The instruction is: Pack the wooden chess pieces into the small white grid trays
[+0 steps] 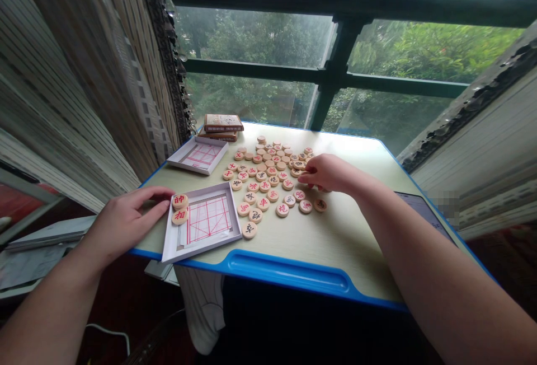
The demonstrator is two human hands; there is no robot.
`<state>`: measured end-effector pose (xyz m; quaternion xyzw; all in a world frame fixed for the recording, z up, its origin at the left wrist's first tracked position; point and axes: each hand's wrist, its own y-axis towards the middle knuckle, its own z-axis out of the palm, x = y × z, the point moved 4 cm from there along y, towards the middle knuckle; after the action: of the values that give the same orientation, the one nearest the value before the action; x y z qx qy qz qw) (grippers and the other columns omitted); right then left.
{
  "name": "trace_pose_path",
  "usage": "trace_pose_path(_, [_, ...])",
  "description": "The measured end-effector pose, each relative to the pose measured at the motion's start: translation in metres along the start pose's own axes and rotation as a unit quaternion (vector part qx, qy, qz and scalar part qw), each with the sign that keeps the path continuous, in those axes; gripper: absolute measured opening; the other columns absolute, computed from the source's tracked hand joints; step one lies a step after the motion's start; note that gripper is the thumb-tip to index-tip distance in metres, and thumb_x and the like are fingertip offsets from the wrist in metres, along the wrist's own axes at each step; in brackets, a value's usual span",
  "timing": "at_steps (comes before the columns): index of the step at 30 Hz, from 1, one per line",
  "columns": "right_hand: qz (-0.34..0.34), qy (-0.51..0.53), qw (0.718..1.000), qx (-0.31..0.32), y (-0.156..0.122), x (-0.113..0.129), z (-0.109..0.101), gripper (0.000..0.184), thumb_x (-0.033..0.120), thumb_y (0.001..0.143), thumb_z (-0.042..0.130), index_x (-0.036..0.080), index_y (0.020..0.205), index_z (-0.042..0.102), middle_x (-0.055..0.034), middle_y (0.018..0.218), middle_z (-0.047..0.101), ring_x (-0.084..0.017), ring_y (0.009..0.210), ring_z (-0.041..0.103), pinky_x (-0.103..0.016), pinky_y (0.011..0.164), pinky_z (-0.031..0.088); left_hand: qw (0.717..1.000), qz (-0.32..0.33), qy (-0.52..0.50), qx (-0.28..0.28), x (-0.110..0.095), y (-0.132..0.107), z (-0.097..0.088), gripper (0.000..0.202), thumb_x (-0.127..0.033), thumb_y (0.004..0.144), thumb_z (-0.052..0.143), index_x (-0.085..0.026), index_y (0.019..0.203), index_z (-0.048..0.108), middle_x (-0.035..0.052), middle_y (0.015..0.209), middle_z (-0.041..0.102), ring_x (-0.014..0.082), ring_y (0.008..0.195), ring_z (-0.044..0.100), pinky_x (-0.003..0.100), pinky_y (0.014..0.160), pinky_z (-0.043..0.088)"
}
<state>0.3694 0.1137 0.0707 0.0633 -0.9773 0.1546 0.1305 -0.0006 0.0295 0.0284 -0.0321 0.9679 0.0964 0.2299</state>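
Several round wooden chess pieces [268, 177] with red and black characters lie spread over the middle of a pale table [335, 242]. My right hand [325, 173] rests among them with its fingers pinched around one piece at the right of the pile. My left hand [126, 216] lies at the table's left edge, fingers curled against the side of a shallow white box [203, 247] lined with a red-gridded paper. Two red-marked pieces [180, 209] sit inside that box, right by my left fingertips.
A second shallow white tray [197, 155] with a red grid sits further back on the left. A brown box [223, 124] lies at the back by the window. The table has a blue rim [289, 272]. A bamboo blind hangs at left.
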Motion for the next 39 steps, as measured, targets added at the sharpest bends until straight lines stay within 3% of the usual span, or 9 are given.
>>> trace_pose_path(6, [-0.022, 0.023, 0.999, 0.012, -0.005, 0.004, -0.001, 0.026, 0.027, 0.089, 0.046, 0.016, 0.074, 0.064, -0.0052, 0.076, 0.07, -0.01, 0.052, 0.055, -0.02, 0.047, 0.04, 1.0, -0.004, -0.006, -0.002, -0.001, 0.0, 0.0, 0.049, -0.056, 0.072, 0.046, -0.021, 0.1, 0.067, 0.0008, 0.097, 0.07, 0.0143, 0.064, 0.057, 0.026, 0.065, 0.046])
trace_pose_path(14, [-0.102, -0.16, 0.982, -0.014, -0.014, 0.017, -0.006, 0.022, 0.028, 0.084, 0.054, 0.019, 0.094, 0.072, -0.0057, 0.085, 0.071, -0.015, 0.067, 0.059, -0.023, 0.057, 0.037, 1.0, -0.002, -0.005, -0.005, 0.001, -0.001, -0.001, 0.048, -0.055, 0.072, 0.046, -0.022, 0.099, 0.068, -0.0001, 0.095, 0.07, 0.0146, 0.066, 0.058, 0.025, 0.063, 0.046])
trace_pose_path(18, [-0.098, -0.179, 0.979, -0.026, -0.012, 0.017, -0.003, 0.022, 0.033, 0.082, 0.057, 0.021, 0.093, 0.073, -0.0045, 0.083, 0.071, -0.015, 0.065, 0.058, -0.023, 0.054, 0.034, 1.0, 0.012, -0.004, -0.006, 0.003, 0.0, 0.001, 0.047, -0.055, 0.073, 0.046, -0.021, 0.099, 0.068, 0.0004, 0.095, 0.07, 0.0136, 0.062, 0.057, 0.025, 0.064, 0.047])
trace_pose_path(22, [-0.108, -0.179, 0.977, -0.038, -0.011, 0.019, 0.001, 0.024, 0.03, 0.086, 0.051, 0.021, 0.092, 0.073, -0.0055, 0.083, 0.071, -0.014, 0.064, 0.057, -0.024, 0.054, 0.034, 1.0, 0.029, -0.005, -0.01, 0.007, 0.001, 0.002, 0.045, -0.054, 0.075, 0.047, -0.021, 0.098, 0.068, 0.0017, 0.098, 0.07, 0.0169, 0.077, 0.062, 0.025, 0.068, 0.048])
trace_pose_path(25, [-0.111, -0.186, 0.976, -0.033, -0.013, 0.021, 0.003, 0.025, 0.026, 0.086, 0.048, 0.019, 0.088, 0.072, -0.0068, 0.083, 0.07, -0.014, 0.062, 0.056, -0.024, 0.052, 0.033, 0.999, 0.032, -0.009, -0.003, 0.009, 0.002, 0.004, 0.043, -0.052, 0.076, 0.047, -0.021, 0.099, 0.067, 0.0017, 0.096, 0.07, 0.0175, 0.078, 0.062, 0.025, 0.07, 0.049])
trace_pose_path(31, [-0.11, -0.202, 0.972, -0.048, -0.016, 0.025, 0.002, 0.021, 0.027, 0.081, 0.053, 0.018, 0.087, 0.071, -0.0086, 0.084, 0.07, -0.016, 0.064, 0.058, -0.025, 0.05, 0.031, 0.999, 0.035, -0.03, 0.002, 0.011, 0.004, 0.007, 0.041, -0.05, 0.077, 0.048, -0.021, 0.099, 0.067, 0.0024, 0.101, 0.07, 0.0193, 0.088, 0.062, 0.028, 0.082, 0.047])
trace_pose_path(39, [-0.085, -0.194, 0.975, -0.072, -0.015, 0.029, 0.002, 0.017, 0.026, 0.08, 0.057, 0.016, 0.087, 0.068, -0.01, 0.09, 0.069, -0.019, 0.072, 0.061, -0.025, 0.053, 0.035, 0.999, 0.034, -0.029, 0.015, 0.013, 0.005, 0.008, 0.039, -0.05, 0.078, 0.047, -0.024, 0.101, 0.066, 0.0012, 0.103, 0.069, 0.0199, 0.092, 0.061, 0.029, 0.078, 0.048])
